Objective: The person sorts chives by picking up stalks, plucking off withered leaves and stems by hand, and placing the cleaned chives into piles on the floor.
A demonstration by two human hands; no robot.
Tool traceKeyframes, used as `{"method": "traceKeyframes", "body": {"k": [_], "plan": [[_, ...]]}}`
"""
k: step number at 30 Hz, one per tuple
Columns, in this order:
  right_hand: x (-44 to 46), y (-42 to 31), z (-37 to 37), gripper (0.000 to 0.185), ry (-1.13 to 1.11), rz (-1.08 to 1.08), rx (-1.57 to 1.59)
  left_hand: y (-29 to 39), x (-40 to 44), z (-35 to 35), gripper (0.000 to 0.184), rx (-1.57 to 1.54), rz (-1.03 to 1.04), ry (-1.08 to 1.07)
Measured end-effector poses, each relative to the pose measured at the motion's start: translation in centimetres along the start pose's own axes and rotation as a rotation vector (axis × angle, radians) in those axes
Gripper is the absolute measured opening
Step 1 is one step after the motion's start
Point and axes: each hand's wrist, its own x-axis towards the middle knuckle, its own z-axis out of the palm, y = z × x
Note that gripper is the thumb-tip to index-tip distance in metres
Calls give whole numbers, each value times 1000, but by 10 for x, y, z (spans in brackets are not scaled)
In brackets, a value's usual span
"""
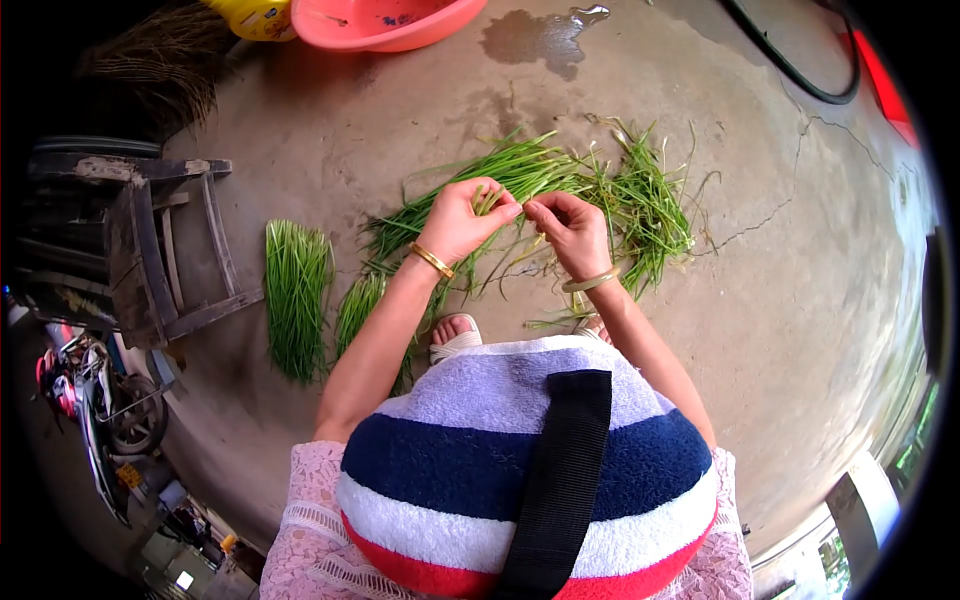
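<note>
My left hand [468, 217] is closed around a few green stalks, their pale ends poking out near the fingertips. Close beside it, my right hand [572, 232] pinches at the stalk ends, though what lies between its fingertips is too small to make out. Beneath and beyond both hands, long green stalks [520, 168] lie loosely on the floor. A tangled heap of greens [645, 205] is to the right. Toward the left lies a neat, aligned bundle [297, 300], with another bundle [360, 305] nearer my left forearm.
A wooden stool [150, 250] lies at the left, below a straw broom [165, 65]. A pink basin [385, 25] and a yellow container [255, 15] stand at the top. A black hose [800, 75] curves at upper right. My sandalled feet [455, 333] are near the greens.
</note>
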Motion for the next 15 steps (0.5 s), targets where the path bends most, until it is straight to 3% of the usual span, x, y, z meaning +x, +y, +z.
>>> {"method": "traceKeyframes", "body": {"k": [5, 10, 15], "plan": [[-1, 6, -7, 10, -15, 49, 4, -5, 0, 4, 7, 202, 83, 90], [1, 5, -1, 9, 18, 20, 249, -1, -1, 7, 8, 205, 83, 107], [4, 14, -5, 11, 48, -4, 225, -4, -1, 8, 8, 154, 39, 97]]}}
